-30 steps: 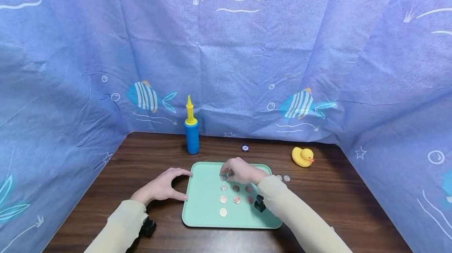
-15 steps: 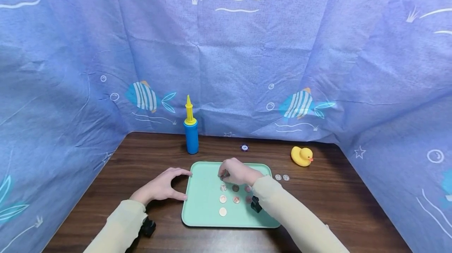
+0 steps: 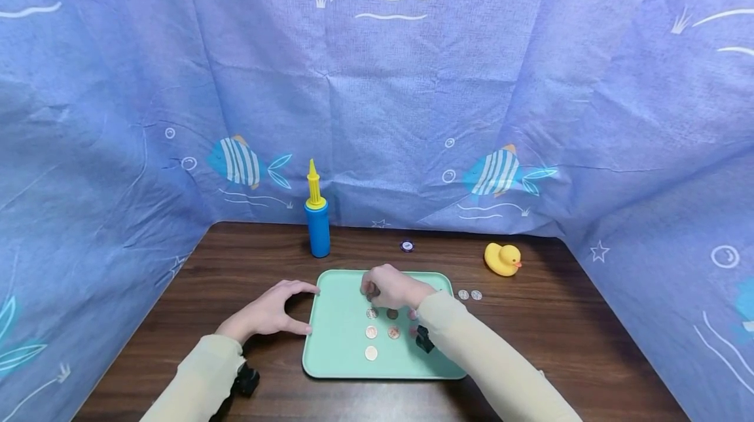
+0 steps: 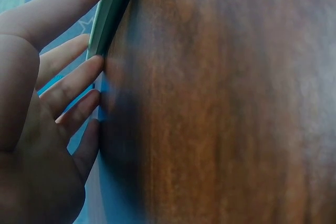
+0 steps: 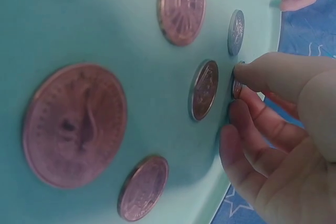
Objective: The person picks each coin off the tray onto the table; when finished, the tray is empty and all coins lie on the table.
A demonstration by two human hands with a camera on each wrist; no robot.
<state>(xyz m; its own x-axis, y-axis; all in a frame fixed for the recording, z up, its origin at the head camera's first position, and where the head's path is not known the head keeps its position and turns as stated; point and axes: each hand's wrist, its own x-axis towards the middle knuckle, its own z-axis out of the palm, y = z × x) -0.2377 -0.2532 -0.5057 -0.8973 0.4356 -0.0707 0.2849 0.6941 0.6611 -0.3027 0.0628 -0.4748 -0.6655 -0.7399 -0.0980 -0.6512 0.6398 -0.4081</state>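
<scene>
A mint-green tray [image 3: 336, 360] lies on the dark wooden table, with several coins in rows on it. Over the far end of the left row, my right hand [image 3: 391, 286] pinches a coin [image 5: 238, 86] between thumb and fingers, close to the tray surface. A silver coin [image 3: 372, 313] and two copper-toned coins, one [image 3: 371, 332] beyond the other [image 3: 371, 353], line up toward me. Beside them lie a darker coin [image 3: 393, 313] and a copper coin [image 3: 393, 332]. My left hand [image 3: 269, 309] touches the tray's left rim, thumb and index finger spread apart.
Two silver coins, one [image 3: 463, 294] left of the other [image 3: 476, 295], lie right of the tray. Behind stand a blue and yellow hand pump [image 3: 319, 229], a poker chip [image 3: 407, 246] and a rubber duck [image 3: 502, 260]. A fish-patterned curtain [image 3: 377, 114] encloses the table.
My right hand has shifted slightly left, and its fingers now cover more of the coin at the far end of the left row. My left hand stays at the rim.
</scene>
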